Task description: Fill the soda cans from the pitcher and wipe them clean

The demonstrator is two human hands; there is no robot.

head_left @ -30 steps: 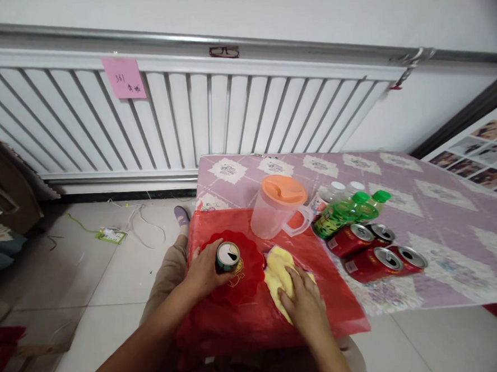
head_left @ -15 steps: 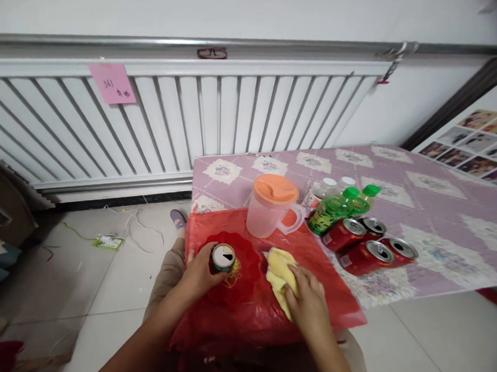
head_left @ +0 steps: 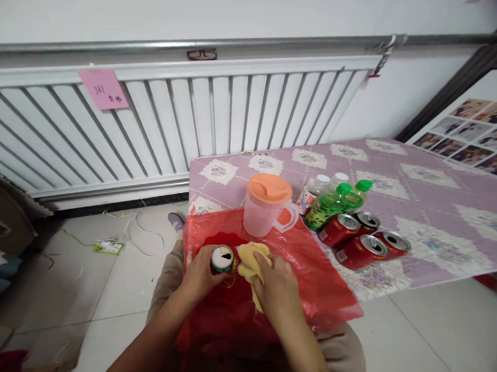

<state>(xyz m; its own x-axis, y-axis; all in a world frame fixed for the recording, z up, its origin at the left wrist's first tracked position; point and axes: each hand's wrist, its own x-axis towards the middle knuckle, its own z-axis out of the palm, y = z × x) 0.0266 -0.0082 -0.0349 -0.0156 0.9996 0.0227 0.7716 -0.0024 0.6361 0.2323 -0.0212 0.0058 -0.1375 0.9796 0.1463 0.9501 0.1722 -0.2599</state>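
Observation:
My left hand [head_left: 201, 274] is wrapped round an opened drink can [head_left: 222, 257], its pale lid facing up and its dark green side partly hidden by my fingers. Under the can lies a red scalloped plate [head_left: 215, 297] with a yellow design. Bunched in my right hand [head_left: 277, 285] is a yellow cloth [head_left: 253, 260], close to the can's right side; a small gap seems to part them. Beneath everything spreads a red plastic sheet [head_left: 317, 285]. A clear pitcher [head_left: 258, 213] with an orange lid stands just behind the cloth.
Right of the pitcher stand green bottles [head_left: 324, 210], white-capped bottles and several opened red cans [head_left: 360, 253]. They rest on a purple floral tablecloth [head_left: 428, 197]. Behind the table is a white radiator [head_left: 227, 114]. A power strip [head_left: 109, 248] with cables lies on the floor at left.
My right hand has carried the yellow cloth leftward, from the sheet's middle to beside the can. My left hand keeps its grip on the can. The camera view has shifted slightly.

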